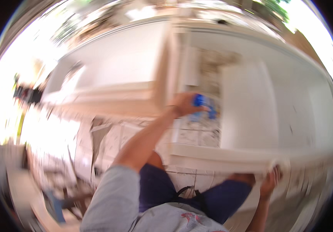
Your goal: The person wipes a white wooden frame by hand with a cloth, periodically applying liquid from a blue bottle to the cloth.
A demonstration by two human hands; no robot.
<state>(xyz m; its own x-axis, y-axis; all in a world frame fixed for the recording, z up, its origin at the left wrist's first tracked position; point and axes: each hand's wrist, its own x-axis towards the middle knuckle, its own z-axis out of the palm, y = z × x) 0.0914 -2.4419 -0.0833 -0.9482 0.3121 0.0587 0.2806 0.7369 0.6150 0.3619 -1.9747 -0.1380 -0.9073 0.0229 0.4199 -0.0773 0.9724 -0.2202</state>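
My left hand reaches out over the opening of a pale cabinet frame. Its fingers are closed around a bright blue object, whose kind is smeared by motion. More blue shows just beside and below the fingers. Down at the right, by the frame's near rail, my right hand is closed on a small whitish thing, too blurred to name. Inside the frame, a white panel lies right of my left hand.
A second pale box-like frame adjoins on the left. Light floor tiles show through the opening, with dirt or debris on them. A dark tool-like object is at the far left. Wooden pieces stand at the lower left.
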